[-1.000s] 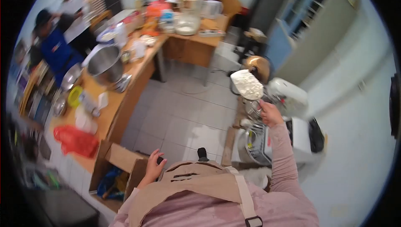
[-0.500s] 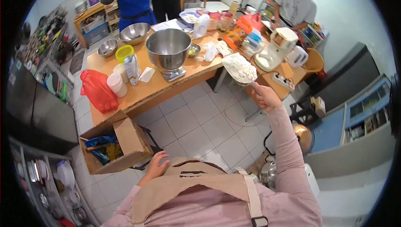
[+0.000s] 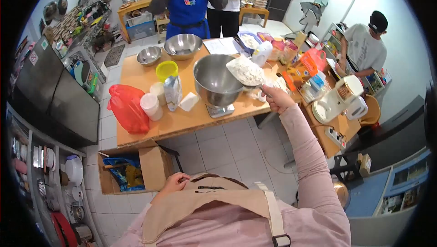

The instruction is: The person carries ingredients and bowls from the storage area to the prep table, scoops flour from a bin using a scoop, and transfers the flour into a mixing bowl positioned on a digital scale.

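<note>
My right hand (image 3: 278, 99) is closed round the handle of a scoop heaped with white flour (image 3: 246, 71). The heap is at the right rim of a large steel mixing bowl (image 3: 202, 83), partly overlapping it in view. Under the bowl sits a kitchen scale (image 3: 221, 112). Low down by my waist, my left hand (image 3: 176, 182) holds nothing that I can see, its fingers loosely extended beside the beige apron (image 3: 205, 201). Left of the bowl are a silver pouch (image 3: 173, 93), a white card (image 3: 188, 102) and a white tub (image 3: 151, 106).
Two steel bowls, a yellow container (image 3: 166, 71) and a red plastic bag (image 3: 128, 108) share the wooden table (image 3: 177, 126). An open cardboard box (image 3: 154, 167) stands below its front edge. A stand mixer (image 3: 339, 97) is at right. Across the table, a person wears a blue apron (image 3: 187, 8); others stand nearby.
The flour-filled scoop in my right hand has come from right of the table to the bowl's rim. My left hand has drawn in against the apron. The view has turned slightly.
</note>
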`<state>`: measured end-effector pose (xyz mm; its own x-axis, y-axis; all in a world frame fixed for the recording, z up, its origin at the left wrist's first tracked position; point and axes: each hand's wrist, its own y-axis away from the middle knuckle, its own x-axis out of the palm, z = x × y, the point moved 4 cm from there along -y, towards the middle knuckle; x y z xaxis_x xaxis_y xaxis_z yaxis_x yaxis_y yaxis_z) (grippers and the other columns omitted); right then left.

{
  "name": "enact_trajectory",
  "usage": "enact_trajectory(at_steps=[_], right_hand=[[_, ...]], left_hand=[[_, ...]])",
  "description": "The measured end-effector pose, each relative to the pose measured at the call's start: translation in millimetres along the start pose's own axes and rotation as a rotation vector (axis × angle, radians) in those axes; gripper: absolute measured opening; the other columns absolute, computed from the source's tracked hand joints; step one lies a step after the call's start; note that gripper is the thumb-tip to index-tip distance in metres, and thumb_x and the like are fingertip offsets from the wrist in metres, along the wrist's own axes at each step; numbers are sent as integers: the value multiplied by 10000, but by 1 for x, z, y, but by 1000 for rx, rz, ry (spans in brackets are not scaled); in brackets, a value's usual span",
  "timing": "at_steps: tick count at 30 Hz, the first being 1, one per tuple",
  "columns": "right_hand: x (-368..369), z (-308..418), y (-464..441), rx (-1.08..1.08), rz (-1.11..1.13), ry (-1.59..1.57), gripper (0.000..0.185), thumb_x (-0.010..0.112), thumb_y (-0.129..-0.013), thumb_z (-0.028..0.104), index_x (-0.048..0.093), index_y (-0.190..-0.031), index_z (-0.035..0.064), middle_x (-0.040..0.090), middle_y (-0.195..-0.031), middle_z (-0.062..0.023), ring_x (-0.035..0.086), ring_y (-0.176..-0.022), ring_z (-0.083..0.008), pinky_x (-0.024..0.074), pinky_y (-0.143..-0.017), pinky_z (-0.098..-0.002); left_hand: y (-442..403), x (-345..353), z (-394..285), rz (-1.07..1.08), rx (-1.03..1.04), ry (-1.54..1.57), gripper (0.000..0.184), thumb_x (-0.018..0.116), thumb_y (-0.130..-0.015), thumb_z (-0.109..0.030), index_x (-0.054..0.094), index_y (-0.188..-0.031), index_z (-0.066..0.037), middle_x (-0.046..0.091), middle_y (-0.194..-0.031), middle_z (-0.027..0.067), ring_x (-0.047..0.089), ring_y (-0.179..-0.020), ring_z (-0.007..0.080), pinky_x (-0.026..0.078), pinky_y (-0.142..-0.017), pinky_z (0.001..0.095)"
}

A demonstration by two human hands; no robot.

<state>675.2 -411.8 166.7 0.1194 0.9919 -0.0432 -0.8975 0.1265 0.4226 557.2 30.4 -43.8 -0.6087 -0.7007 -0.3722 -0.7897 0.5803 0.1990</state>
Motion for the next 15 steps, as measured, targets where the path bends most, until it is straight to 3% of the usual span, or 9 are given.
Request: enact_trajectory(at_steps=[3, 8, 13, 15], right_hand=[[9, 7, -35, 17, 70, -12, 333, 541, -883, 422, 513, -769, 110, 258, -470, 103, 164, -361, -24, 120, -345, -214], [9, 13, -83, 27, 159, 34, 350, 553, -877, 421, 512, -748, 99, 280, -479, 90, 188, -374, -25, 125, -352, -212], [-3, 19, -111, -8, 213, 104, 346, 540, -890, 403, 518, -751, 87, 289, -474, 92, 192, -373, -28, 129, -350, -212], [-9, 23, -122, 1, 268, 114, 345, 541, -889, 402, 518, -750, 87, 286, -473, 94, 192, -372, -29, 133, -349, -213]], left_hand=[[-24, -22, -9, -104, 112, -67, 166, 650, -802, -136, 640, -947, -57, 623, -955, 38, 532, -645, 107, 460, -599, 246], [-36, -36, -9, -335, 10, 13, 173, 668, -791, -149, 642, -939, -63, 607, -918, 31, 496, -617, 86, 437, -574, 230], [-36, -2, 28, -453, -170, 117, 152, 674, -790, -114, 647, -928, -57, 591, -867, 8, 461, -601, 64, 405, -548, 204], [-44, 5, 24, -521, -110, 113, 140, 670, -792, -101, 650, -921, -53, 593, -854, 7, 461, -609, 61, 405, -548, 204]])
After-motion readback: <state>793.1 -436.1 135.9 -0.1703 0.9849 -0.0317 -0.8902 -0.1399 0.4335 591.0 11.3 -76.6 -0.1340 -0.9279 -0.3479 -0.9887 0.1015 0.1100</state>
